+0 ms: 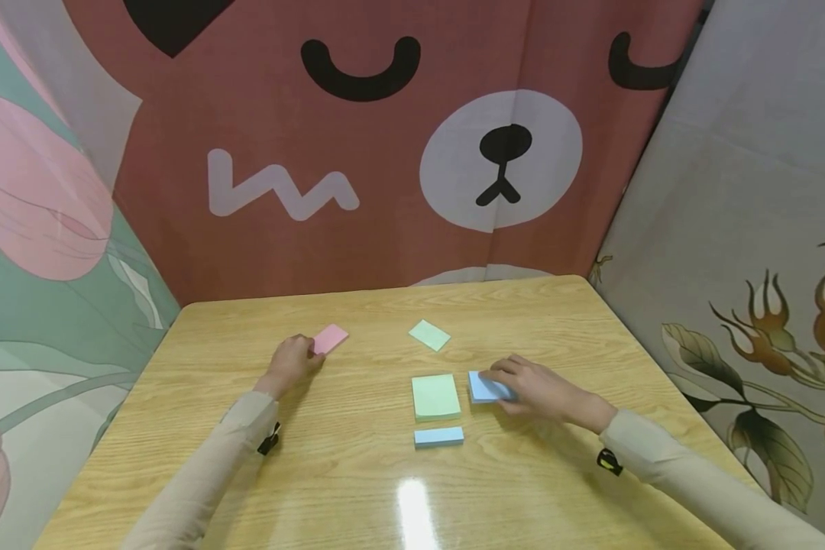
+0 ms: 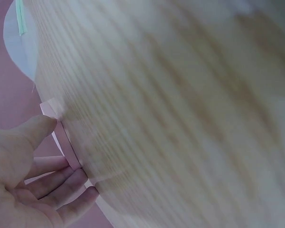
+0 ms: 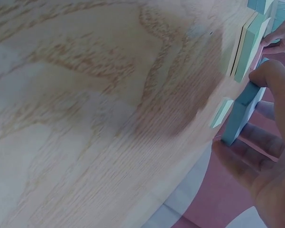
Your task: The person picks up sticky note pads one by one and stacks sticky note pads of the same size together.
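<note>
At the left of the table, my left hand (image 1: 293,363) pinches the near end of a pink sticky note pad (image 1: 331,339). The left wrist view shows the thumb on one edge of the pink pad (image 2: 68,145) and the fingers on the other. On the right, my right hand (image 1: 538,391) grips a blue sticky note pad (image 1: 484,388) between thumb and fingers. That blue pad (image 3: 237,116) looks thick and tilted in the right wrist view. Just left of it lies a square green sticky note pad (image 1: 436,396), with a narrow blue pad (image 1: 438,437) in front.
A smaller green pad (image 1: 429,334) lies turned at an angle farther back on the wooden table (image 1: 344,458). Behind the table hangs a red cloth (image 1: 385,252) with an animal face. Printed cloths (image 1: 729,191) flank both sides.
</note>
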`<state>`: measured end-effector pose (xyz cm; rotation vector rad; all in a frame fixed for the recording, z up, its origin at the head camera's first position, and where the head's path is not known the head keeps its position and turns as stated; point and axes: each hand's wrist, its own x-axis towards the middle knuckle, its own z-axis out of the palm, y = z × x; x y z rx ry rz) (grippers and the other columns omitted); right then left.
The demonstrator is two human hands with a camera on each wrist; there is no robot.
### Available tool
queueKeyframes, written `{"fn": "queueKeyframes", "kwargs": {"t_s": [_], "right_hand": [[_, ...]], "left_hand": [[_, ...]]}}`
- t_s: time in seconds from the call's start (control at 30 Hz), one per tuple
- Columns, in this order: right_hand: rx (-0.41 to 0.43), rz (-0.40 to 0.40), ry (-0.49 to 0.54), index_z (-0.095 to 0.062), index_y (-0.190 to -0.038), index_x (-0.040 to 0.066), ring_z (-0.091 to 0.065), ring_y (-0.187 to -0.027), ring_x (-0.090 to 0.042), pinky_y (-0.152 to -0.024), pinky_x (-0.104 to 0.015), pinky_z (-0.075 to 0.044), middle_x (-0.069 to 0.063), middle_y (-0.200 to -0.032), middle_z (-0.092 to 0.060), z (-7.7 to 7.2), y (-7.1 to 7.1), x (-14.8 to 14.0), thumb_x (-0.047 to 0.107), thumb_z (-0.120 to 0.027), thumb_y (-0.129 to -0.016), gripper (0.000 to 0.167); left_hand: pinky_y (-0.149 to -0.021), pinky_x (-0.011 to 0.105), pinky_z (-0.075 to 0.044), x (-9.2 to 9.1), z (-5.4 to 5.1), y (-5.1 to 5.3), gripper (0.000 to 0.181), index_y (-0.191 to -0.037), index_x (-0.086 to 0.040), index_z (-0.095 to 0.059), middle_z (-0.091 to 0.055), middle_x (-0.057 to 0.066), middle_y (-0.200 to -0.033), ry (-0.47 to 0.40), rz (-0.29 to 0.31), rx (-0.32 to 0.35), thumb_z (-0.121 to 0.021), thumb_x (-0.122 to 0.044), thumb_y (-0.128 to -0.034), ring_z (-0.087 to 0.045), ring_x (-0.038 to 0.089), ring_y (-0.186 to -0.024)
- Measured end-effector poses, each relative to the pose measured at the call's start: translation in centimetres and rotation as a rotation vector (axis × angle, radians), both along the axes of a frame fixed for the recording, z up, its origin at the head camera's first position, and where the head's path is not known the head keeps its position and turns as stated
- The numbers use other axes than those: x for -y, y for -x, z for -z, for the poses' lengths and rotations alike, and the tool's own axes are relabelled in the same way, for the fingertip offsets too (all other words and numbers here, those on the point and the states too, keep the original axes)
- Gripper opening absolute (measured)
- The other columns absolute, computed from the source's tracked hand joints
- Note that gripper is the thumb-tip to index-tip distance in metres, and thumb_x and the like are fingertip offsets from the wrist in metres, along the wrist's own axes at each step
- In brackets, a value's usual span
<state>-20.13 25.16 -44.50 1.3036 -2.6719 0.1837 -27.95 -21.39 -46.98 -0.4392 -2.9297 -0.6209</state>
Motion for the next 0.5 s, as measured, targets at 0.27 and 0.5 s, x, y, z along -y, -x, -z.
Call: {"fn": "queueKeyframes", "kwargs": {"t_s": [0.27, 0.5], "right_hand": [[-0.049, -0.035, 0.032, -0.060, -0.133, 0.005, -0.058, -0.107, -0.026, -0.081, -0.039, -0.055, -0.011, -0.119, -0.063, 0.53, 0.60, 0.19, 0.022, -0.077, -0.085, 0.053], [-0.065, -0.044, 0.044, -0.062, -0.131, 0.004, -0.058, -0.107, -0.027, -0.080, -0.039, -0.055, -0.013, -0.119, -0.064, 0.51, 0.94, 0.59, 0.023, -0.077, -0.086, 0.051]], "left_hand": [[-0.066, 0.042, -0.051, 0.03, 0.09, 0.11, 0.018, -0.081, 0.005, -0.066, -0.065, 0.014, -0.081, -0.002, 0.000, 0.005, -0.072, -0.010, -0.0896, -0.058, 0.024, -0.070], [-0.064, 0.041, -0.050, 0.05, 0.23, 0.19, 0.018, -0.080, 0.005, -0.066, -0.064, 0.014, -0.079, -0.003, 0.008, -0.015, -0.073, -0.009, -0.0889, -0.056, 0.022, -0.068]]}}
